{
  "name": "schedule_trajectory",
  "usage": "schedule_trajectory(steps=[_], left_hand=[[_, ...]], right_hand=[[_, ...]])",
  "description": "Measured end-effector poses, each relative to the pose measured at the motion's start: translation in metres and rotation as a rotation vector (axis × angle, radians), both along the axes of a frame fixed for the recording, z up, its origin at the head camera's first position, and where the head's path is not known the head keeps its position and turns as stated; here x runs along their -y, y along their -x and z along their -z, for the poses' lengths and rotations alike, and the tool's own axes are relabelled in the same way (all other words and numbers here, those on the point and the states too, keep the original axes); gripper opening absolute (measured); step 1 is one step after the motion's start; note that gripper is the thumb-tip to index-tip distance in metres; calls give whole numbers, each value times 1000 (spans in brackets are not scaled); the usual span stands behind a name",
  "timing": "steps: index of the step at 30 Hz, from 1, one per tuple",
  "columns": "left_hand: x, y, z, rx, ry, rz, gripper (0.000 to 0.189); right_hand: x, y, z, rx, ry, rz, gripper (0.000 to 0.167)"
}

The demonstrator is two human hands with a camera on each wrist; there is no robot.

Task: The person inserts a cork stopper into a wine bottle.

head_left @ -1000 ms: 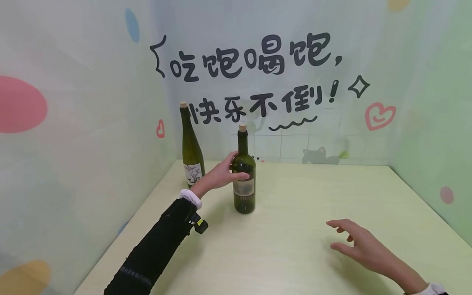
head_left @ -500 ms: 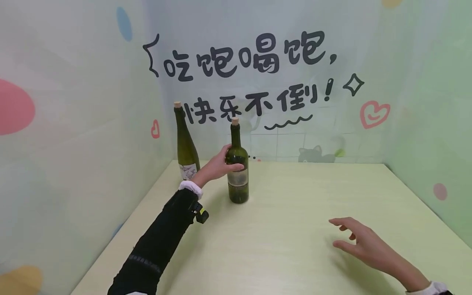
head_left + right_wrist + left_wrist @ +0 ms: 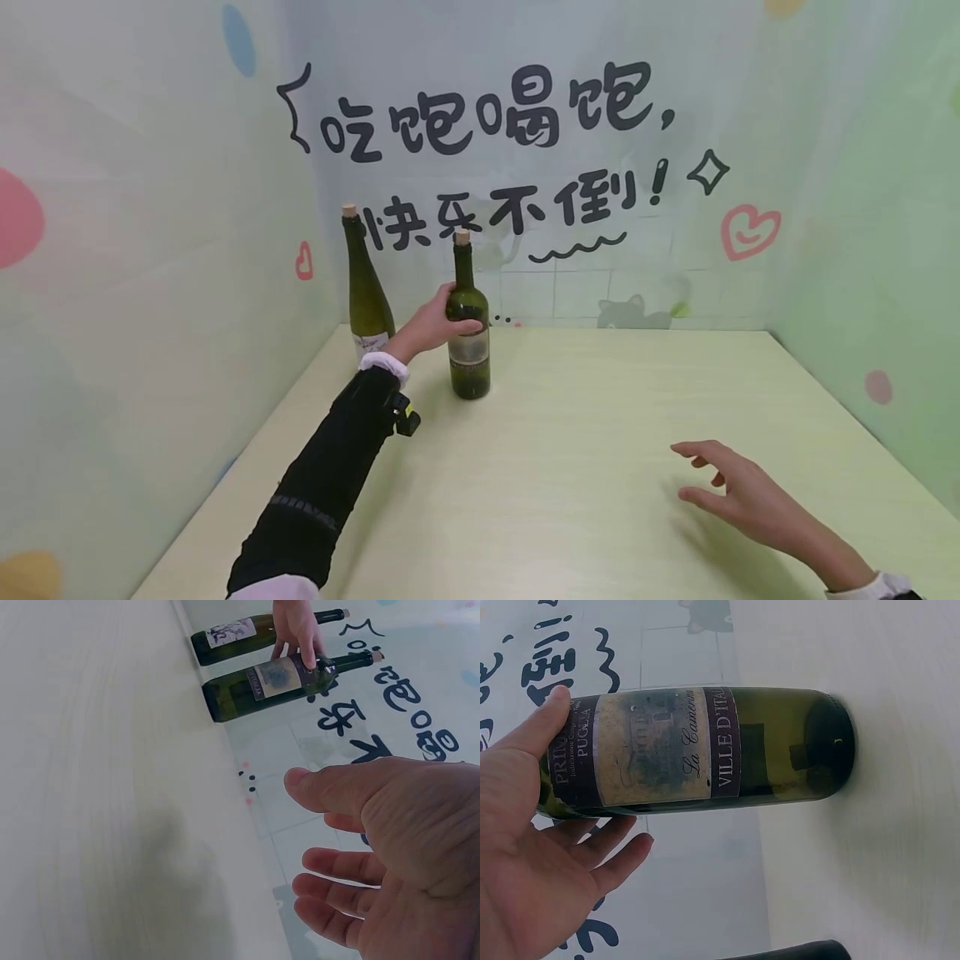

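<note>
My left hand [image 3: 433, 327] grips a dark green wine bottle [image 3: 470, 382] around its shoulder, thumb across the front just above the label. The bottle has a cork in its neck and stands upright near the back of the table. In the left wrist view its label [image 3: 651, 746] reads "La Camera…" and "Ville d'Ita…". Just to the left, partly hidden by my left wrist, a taller slim green bottle [image 3: 367, 292] with a cork and a white label stands close by. My right hand [image 3: 746, 497] hovers over the right front of the table, fingers loosely bent, holding nothing.
The pale wooden table [image 3: 585, 467] ends at a back wall [image 3: 675, 242] with black lettering and drawings. Side walls rise along the left and right table edges. A small camera [image 3: 407, 417] is strapped to my left wrist.
My left hand has carried the gripped wine bottle further back and a little left, closer to the slim bottle. The head view has turned slightly right. My right hand stays about where it was.
</note>
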State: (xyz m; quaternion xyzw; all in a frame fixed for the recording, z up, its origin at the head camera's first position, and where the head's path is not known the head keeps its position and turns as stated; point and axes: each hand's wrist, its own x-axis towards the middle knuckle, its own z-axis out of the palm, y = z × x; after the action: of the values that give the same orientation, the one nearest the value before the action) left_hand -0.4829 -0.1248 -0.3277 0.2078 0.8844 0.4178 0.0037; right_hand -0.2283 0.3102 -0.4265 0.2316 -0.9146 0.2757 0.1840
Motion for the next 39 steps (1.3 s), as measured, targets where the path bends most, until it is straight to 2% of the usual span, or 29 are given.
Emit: schedule_trajectory(steps=[7, 14, 23, 31, 39], left_hand=[[8, 13, 2, -7, -15, -31, 95], [23, 25, 0, 3, 32, -69, 96], [34, 34, 0, 20, 34, -107, 99], [33, 44, -1, 7, -2, -124, 98], [25, 50, -1, -26, 28, -193, 98]], right_hand=[[-4, -2, 2, 25, 3, 22, 51], [-9, -3, 3, 27, 9, 38, 50], [-17, -4, 7, 29, 15, 50, 50], [-21, -6, 6, 40, 16, 68, 49], [-26, -7, 6, 26, 17, 66, 49]])
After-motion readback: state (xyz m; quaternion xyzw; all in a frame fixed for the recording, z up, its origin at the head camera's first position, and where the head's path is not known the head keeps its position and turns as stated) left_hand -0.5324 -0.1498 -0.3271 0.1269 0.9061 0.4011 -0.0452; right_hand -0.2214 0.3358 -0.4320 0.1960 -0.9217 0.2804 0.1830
